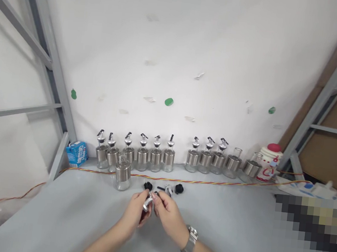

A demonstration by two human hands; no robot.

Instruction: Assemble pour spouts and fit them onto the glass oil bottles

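My left hand (135, 214) is closed around a silver pourer cap (147, 204) above the front of the table. Beside it, my right hand (167, 214), with a watch on its wrist, pinches at the cap's upper end; a small dark part shows near those fingertips, largely hidden. Just beyond the hands lie a black stopper (148, 185), another black stopper (179, 188) and a silver pourer piece (169, 189) with a black lever. An uncapped glass bottle (123, 174) with a metal sleeve stands to the left.
Along the wall stand several bottles with pourers (142, 155) and two open bottles (233, 165) at right. A twisted red-yellow wire (181, 180) crosses the table. A blue carton (76, 154) sits at left, a red-lidded white jar (268, 162) and a power strip (318, 190) at right.
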